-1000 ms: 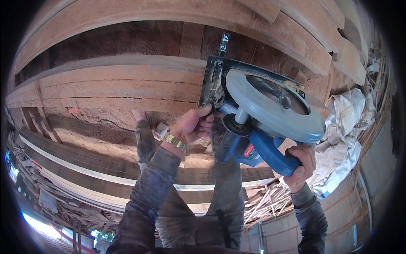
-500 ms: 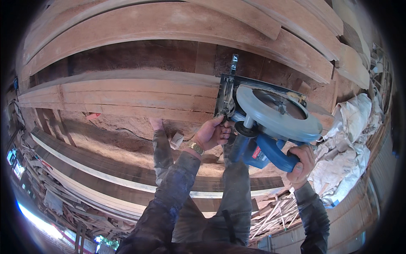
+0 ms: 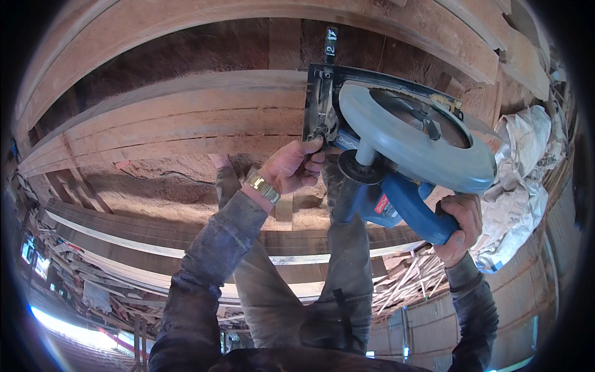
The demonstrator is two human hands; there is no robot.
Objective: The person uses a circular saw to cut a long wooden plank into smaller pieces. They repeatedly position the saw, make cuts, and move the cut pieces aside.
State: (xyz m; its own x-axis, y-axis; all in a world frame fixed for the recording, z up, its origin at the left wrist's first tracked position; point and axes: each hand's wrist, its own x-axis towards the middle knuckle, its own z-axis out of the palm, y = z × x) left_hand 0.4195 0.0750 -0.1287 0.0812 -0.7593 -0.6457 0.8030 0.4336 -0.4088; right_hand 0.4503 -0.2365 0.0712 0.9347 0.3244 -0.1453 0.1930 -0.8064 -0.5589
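Observation:
A blue circular saw (image 3: 396,214) with a grey blade guard (image 3: 421,152) rests tilted on its side over a long wooden beam (image 3: 186,121). My right hand (image 3: 460,226) is wrapped round the saw's rear handle. At the left end of its dark base plate (image 3: 314,99), my left hand (image 3: 291,167), with a gold watch at the wrist, pinches a small dark fitting between thumb and forefinger. Its other fingers curl inward. A dark, marked strip (image 3: 331,46) sticks out beyond the plate. The round blade (image 3: 409,115) shows inside the guard.
More long sawn planks (image 3: 204,9) lie on the far side, and a pale-edged beam (image 3: 124,239) runs near my legs. Sawdust (image 3: 155,198) covers the ground. White sacks (image 3: 517,180) and thin offcuts (image 3: 409,288) lie to the right.
The saw now looks larger and higher in the view, as the view itself has shifted. Both hands keep to their places on the saw, the left thumb and forefinger still at the base plate.

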